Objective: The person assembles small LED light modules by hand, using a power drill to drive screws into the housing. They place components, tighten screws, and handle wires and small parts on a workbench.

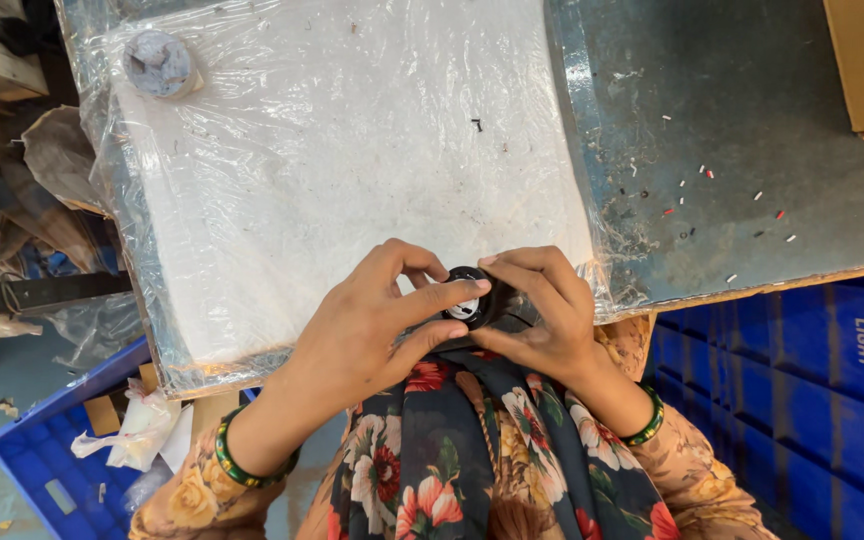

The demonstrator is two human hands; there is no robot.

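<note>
- A small round black part with a pale centre (468, 300) sits between both hands, at the near edge of the white slab wrapped in clear plastic film (332, 170).
- The left hand (367, 325) curls partly closed, its thumb and forefinger pressing on the part's left side and top.
- The right hand (542, 310) is bent around the part's right side, fingertips pinching its rim.
- A grey metal tabletop (732, 130) lies to the right.

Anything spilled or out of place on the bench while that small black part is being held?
Yes: tiny red and white bits lie scattered over the bare grey metal bench. The plastic film over the white pad is wrinkled. Both hands, left and right, hold the round black part.
</note>
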